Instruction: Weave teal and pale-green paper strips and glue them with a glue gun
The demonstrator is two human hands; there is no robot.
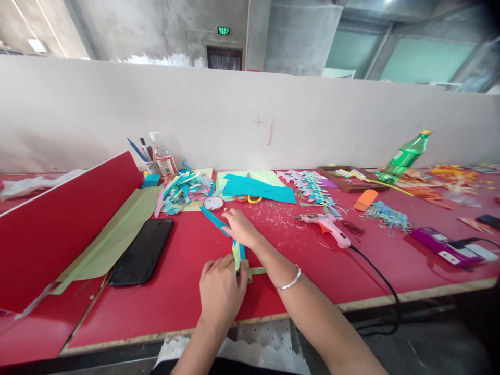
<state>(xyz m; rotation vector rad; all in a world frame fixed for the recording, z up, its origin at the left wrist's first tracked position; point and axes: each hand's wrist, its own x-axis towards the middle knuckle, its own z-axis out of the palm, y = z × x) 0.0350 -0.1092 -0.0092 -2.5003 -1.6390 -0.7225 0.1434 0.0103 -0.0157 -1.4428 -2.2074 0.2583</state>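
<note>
blue paper strip (213, 220) slants lengthwise, its far end pointing away and leftward, out left of our right hand (240, 229), whose grip we can't tell, while our left hand (222, 286) pinches a green strip (236, 253)!

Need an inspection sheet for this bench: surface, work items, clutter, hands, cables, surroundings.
Surface: red tabletop, pale debris scattered mid-table.
Work items: blue strip near the hands; light green strip at the left hand; pink glue gun lying to the right.
Clutter: black phone, heap of paper strips, green bottle.
Hands: left closed around paper strips; right hand at the blue strip, grip unclear.
Cables: black cord from the glue gun drops over the front edge; another dark cable meets the purple socket block.
Surroundings: white partition, green exit sign beyond; other people: nothing seen.
</note>
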